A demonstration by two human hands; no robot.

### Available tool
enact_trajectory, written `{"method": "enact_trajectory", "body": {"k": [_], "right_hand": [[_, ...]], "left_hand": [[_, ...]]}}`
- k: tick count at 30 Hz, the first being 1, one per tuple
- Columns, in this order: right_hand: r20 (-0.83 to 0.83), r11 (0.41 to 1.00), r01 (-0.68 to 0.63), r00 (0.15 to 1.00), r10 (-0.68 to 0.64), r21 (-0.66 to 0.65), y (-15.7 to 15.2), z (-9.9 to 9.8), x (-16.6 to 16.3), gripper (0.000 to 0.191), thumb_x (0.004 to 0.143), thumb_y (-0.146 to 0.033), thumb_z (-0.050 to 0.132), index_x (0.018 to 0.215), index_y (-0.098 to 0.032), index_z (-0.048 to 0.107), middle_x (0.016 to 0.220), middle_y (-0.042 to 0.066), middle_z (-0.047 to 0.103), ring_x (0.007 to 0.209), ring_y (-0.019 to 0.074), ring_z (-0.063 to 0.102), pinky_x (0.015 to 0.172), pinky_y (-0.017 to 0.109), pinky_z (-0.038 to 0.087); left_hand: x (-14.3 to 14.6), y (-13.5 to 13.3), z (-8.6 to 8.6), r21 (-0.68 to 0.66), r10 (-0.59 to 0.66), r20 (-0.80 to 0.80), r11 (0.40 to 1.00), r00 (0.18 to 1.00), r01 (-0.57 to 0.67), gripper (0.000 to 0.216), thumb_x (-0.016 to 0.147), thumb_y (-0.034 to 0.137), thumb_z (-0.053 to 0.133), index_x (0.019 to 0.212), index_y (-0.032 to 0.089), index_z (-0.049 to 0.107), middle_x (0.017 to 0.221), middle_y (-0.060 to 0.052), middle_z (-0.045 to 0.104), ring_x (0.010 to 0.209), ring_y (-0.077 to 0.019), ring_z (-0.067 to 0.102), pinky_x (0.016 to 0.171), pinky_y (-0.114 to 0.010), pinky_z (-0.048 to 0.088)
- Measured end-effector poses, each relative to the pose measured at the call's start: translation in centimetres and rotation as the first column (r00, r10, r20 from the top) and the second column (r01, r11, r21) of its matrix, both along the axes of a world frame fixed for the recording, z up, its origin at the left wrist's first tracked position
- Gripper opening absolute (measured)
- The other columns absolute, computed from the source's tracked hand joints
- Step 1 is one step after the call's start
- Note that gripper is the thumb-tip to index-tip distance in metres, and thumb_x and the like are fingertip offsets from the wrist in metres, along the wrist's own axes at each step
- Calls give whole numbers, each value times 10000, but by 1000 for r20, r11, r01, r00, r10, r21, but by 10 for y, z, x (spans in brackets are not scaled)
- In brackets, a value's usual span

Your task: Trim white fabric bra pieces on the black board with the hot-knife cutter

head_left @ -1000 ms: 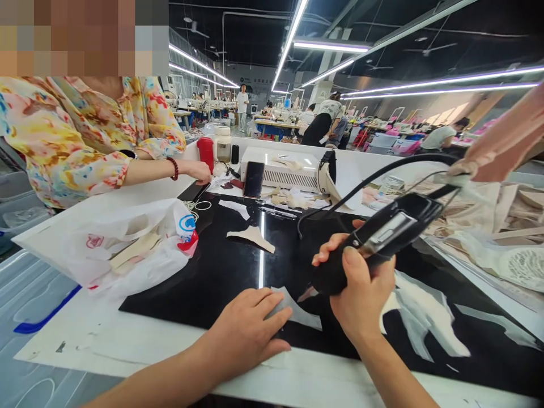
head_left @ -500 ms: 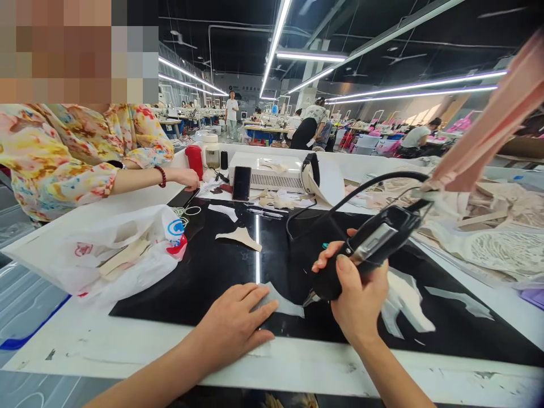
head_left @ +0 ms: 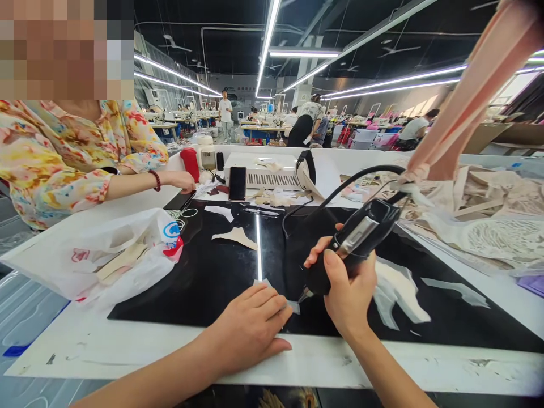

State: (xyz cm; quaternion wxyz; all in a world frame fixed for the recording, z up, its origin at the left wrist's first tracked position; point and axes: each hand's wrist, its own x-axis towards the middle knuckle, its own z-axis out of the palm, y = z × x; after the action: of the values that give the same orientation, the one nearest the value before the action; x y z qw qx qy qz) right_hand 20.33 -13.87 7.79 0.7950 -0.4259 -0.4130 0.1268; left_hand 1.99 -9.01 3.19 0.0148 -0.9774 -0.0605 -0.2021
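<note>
My left hand lies flat on a small translucent pale piece, fingers stretched out and pressing it to the black work mat. Most of the piece is hidden under the hand. My right hand is wrapped round a black corded power tool that looks like a hot knife. Its pointed metal tip is at the right end of the pale piece; whether it touches cannot be seen. To the right lie cream cut pieces with translucent sheet and another translucent strip.
A pink fabric strip holds up the tool's cable. On the left are a white plastic bag and a co-worker's hand. A phone leans on a white box. Beige fabric is heaped at right.
My left hand has slid right over the pale piece, covering more of it. The view has shifted slightly, and the tool in my right hand appears a little further left.
</note>
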Motion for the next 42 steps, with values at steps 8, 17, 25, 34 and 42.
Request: {"method": "enact_trajectory", "body": {"k": [8, 17, 25, 34, 42], "right_hand": [[-3, 1000, -3, 1000, 3, -1, -1, -1, 2, 260, 870, -314, 736, 990, -265, 511, 840, -48, 657, 613, 117, 621, 586, 287, 561], [-6, 1000, -12, 1000, 12, -1, -1, -2, 3, 272, 878, -321, 732, 1052, -267, 530, 849, -47, 655, 629, 125, 629, 610, 306, 563], [-7, 1000, 2, 1000, -1, 4, -1, -1, 2, 269, 877, -330, 743, 1053, -265, 549, 839, -47, 656, 618, 120, 619, 588, 291, 553], [-14, 1000, 21, 1000, -21, 8, -1, 2, 4, 331, 872, -333, 751, 1142, -275, 569, 848, -40, 656, 623, 127, 615, 598, 302, 554], [-26, 1000, 15, 1000, -15, 21, 0, 0, 2, 332, 876, -342, 749, 1146, -272, 569, 852, -38, 659, 625, 128, 626, 598, 305, 557]], "left_hand": [[16, 0, -4, -26, 16, -9, 1000, 1000, -16, 492, 967, 530, 585, 1277, 147, 596, 1110, -76, 675, 1090, -225, 609, 1075, -375, 444], [15, -1, -4, -47, 25, -23, 999, 999, -26, 524, 935, 511, 643, 1290, 130, 586, 1120, -68, 666, 1068, -247, 602, 1032, -390, 467], [15, -1, -4, -45, 24, -25, 999, 999, -25, 521, 940, 517, 633, 1292, 136, 577, 1105, -69, 661, 1036, -243, 601, 1001, -393, 482], [15, 0, -7, -39, 26, -14, 999, 1000, -27, 487, 963, 514, 597, 1290, 154, 572, 1101, -71, 664, 1039, -245, 597, 1012, -394, 472], [14, 0, -7, -42, 22, -12, 999, 1000, -23, 477, 968, 507, 592, 1289, 156, 568, 1106, -71, 667, 1040, -245, 604, 1041, -412, 458]]}}
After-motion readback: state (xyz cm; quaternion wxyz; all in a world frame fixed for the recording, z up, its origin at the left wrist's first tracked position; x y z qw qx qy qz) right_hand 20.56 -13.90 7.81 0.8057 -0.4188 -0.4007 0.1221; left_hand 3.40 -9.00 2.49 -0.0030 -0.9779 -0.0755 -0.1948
